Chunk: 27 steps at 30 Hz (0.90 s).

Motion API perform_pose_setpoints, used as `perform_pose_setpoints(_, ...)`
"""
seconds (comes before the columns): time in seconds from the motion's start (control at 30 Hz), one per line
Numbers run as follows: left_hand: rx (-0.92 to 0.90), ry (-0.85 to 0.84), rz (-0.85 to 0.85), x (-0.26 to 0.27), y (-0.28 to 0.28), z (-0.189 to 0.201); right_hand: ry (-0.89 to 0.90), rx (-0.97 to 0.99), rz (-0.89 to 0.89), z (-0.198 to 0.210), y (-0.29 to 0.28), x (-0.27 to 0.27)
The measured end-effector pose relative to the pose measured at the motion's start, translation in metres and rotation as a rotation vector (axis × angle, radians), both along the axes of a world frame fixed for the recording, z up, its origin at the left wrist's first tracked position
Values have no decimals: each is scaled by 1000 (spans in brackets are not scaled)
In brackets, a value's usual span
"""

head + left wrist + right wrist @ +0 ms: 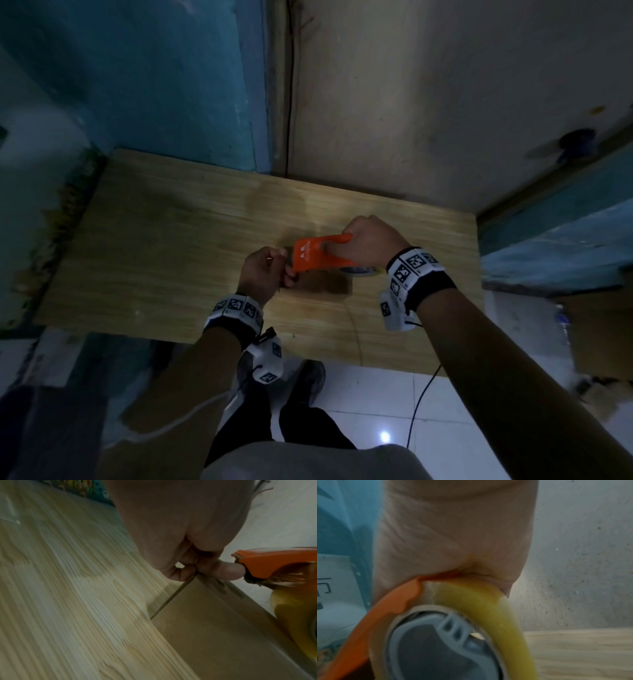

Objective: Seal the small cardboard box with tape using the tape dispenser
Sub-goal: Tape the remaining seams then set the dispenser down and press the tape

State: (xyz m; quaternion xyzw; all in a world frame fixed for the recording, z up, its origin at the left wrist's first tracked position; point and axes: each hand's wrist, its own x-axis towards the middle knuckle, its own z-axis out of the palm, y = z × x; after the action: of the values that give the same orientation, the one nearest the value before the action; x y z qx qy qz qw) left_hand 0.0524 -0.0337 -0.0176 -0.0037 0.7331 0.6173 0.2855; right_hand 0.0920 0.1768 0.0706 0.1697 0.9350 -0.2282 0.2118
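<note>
Right hand point(368, 245) gripping orange plastic tape dispenser point(317, 254) above small brown cardboard box point(223, 628); left hand point(263, 274) pinching box corner beside dispenser's nose.

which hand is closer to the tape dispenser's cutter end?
Left. The left hand sits at the cutter end of the orange plastic tape dispenser, thumb against it; the right hand grips the opposite end, above the tape roll.
</note>
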Motion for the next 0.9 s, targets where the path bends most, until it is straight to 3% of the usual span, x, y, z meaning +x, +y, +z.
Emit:
perform_pose_setpoints(0.27, 150, -157, 159, 6, -4, -4, 2, -29, 8, 0, -8, -9)
perform_pose_setpoints(0.43, 229, -247, 167, 4, -9, -5, -5, -52, -10, -1, -9, -11)
perform_pose_setpoints(0.9, 101, -258, 156, 0, -23, -13, -53, 54, 96, -2, -31, -25)
